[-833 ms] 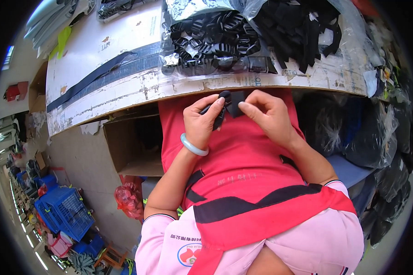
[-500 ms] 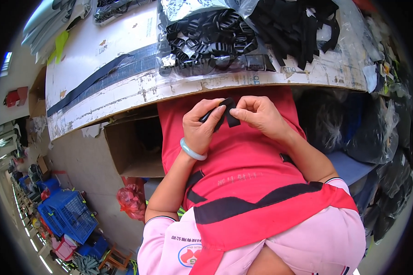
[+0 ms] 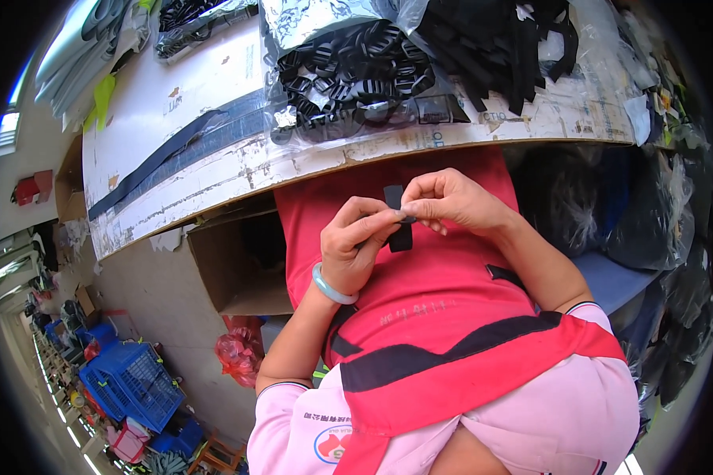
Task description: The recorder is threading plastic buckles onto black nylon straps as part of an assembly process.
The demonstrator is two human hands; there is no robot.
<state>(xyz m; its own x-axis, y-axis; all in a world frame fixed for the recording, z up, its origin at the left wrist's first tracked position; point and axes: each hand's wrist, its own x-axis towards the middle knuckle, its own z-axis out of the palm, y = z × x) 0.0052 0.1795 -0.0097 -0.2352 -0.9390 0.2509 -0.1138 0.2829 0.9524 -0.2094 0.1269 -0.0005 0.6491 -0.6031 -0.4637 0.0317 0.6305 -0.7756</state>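
A black strap (image 3: 402, 240) is before the red apron (image 3: 451, 265), fingers of the left hand (image 3: 358, 237) and right hand (image 3: 459, 204) pinching together at its middle. A firm pinch without twisting should serve best. Its long axis runs lengthwise from the body, the far end pointing toward the surface (image 3: 214, 75).

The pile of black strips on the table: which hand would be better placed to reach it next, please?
Probably the right hand: it is nearer the pile of black strips, which lies toward that side; the left hand would have farther to go. Both hands pinch a black band, though.
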